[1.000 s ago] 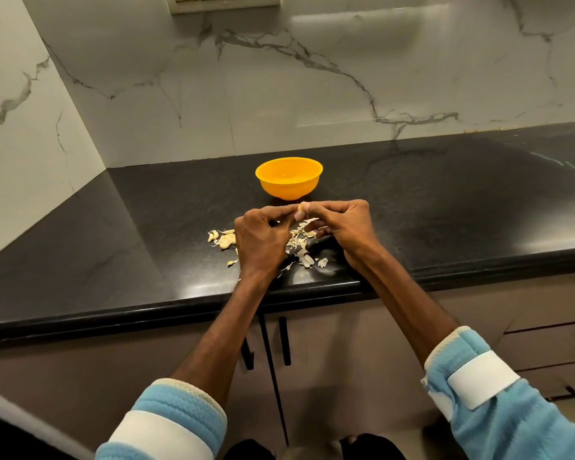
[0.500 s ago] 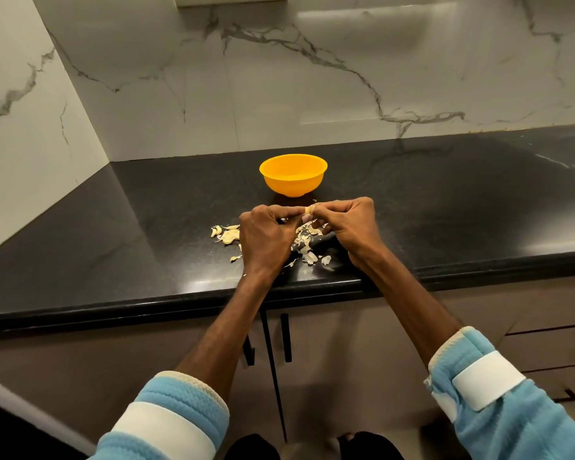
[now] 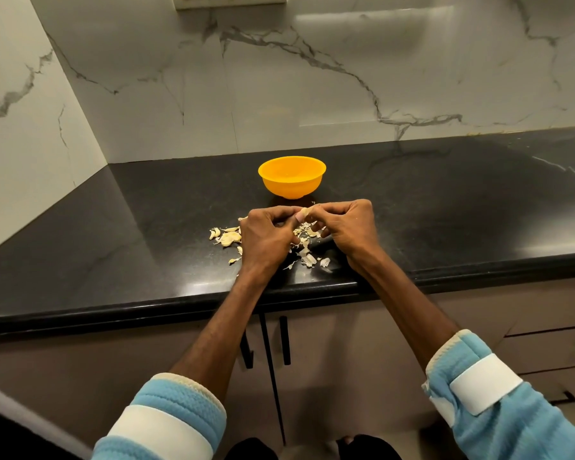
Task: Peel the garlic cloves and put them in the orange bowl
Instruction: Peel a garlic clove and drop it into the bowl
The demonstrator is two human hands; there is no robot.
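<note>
An orange bowl (image 3: 292, 176) stands on the black countertop (image 3: 445, 200), just beyond my hands. My left hand (image 3: 266, 237) and my right hand (image 3: 349, 227) meet fingertip to fingertip above the counter, both pinching one small pale garlic clove (image 3: 305, 212). Most of the clove is hidden by my fingers. Under and around the hands lies a scatter of pale garlic skins (image 3: 307, 257), and a few garlic pieces (image 3: 228, 237) sit to the left of my left hand. What the bowl holds does not show clearly.
The counter's front edge (image 3: 180, 300) runs just below my wrists, with cabinet doors and dark handles (image 3: 284, 340) beneath. Marble walls meet in a corner at the back left. Drawers (image 3: 551, 346) are at the lower right.
The hands stay together on the clove; the fingers have shifted a little, working at it. The camera view has drifted slightly.
</note>
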